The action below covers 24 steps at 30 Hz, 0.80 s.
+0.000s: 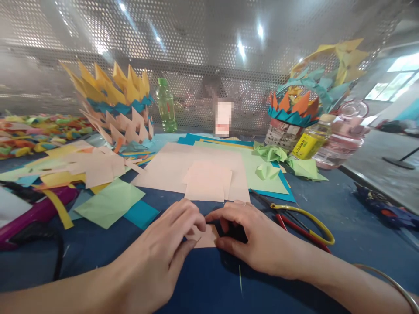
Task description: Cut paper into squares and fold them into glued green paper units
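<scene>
A small pale pink folded paper piece (205, 237) lies on the blue table (347, 213) close to me. My left hand (163, 248) presses and pinches its left side with thumb and fingertips. My right hand (252, 235) holds its right side, fingers curled over the edge, a ring on one finger and a thin bangle on the wrist. Just behind the hands sits a stack of pale pink square sheets (207, 181) on larger pink paper (170, 168).
Scissors with yellow and red handles (304, 224) lie right of my right hand. Green, blue and yellow paper sheets (109, 203) spread left. Paper crowns (114, 102), a green bottle (166, 107), a yellow bottle (310, 139), a glue gun (386, 211) and a magenta tool (36, 213) surround the work area.
</scene>
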Available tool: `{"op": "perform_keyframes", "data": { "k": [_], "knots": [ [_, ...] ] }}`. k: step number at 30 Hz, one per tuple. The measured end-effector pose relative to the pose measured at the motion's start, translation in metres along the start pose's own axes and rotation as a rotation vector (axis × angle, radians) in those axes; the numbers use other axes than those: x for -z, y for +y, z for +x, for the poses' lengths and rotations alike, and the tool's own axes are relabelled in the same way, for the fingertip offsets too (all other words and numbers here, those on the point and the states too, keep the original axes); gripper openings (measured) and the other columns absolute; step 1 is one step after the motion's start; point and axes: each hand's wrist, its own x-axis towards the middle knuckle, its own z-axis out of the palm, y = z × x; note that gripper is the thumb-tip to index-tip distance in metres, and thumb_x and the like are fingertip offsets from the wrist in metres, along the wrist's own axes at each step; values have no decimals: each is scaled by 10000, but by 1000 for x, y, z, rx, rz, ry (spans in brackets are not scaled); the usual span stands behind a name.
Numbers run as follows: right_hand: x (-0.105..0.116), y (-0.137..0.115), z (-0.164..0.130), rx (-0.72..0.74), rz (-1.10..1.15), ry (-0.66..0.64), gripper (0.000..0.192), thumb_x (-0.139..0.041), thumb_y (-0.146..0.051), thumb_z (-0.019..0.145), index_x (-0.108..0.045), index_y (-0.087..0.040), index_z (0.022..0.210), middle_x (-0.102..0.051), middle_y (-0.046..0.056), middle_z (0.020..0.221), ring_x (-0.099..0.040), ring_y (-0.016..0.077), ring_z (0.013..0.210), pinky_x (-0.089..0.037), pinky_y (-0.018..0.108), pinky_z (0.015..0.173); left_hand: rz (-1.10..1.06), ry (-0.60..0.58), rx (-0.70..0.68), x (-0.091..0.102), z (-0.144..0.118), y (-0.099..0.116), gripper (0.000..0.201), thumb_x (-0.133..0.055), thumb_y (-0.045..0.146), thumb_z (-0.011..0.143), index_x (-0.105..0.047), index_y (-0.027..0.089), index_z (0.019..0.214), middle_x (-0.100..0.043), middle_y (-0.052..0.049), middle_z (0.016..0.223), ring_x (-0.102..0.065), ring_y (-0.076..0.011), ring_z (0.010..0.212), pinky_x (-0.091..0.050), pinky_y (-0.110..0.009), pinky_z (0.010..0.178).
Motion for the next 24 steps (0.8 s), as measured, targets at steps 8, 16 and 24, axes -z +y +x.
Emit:
{"op": "perform_keyframes", "data": {
  "k": [8,16,24],
  "knots": [
    [0,-2,0,21,16,44,244,-665,-127,779,-674,-228,1001,-631,-18,854,-574,142,844,-417,292,801,174,103,-381,4,-6,8,366,-307,26,837,-622,188,930,-682,-18,899,-627,-119,841,-494,-177,875],
    [-7,1,2,90,159,146,205,-538,-124,895,-662,-215,1030,-700,-10,920,-621,119,865,-459,239,805,136,63,-381,-2,-14,1,247,-396,239,918,-627,191,992,-686,-39,926,-646,-164,859,-525,-282,906],
    [-8,11,7,410,-71,167,307,-501,26,825,-696,-139,995,-725,47,943,-622,141,901,-434,290,888,122,67,-381,-3,-13,2,296,-376,192,916,-608,223,1096,-683,-22,943,-645,-152,868,-524,-266,907]
  ]
}}
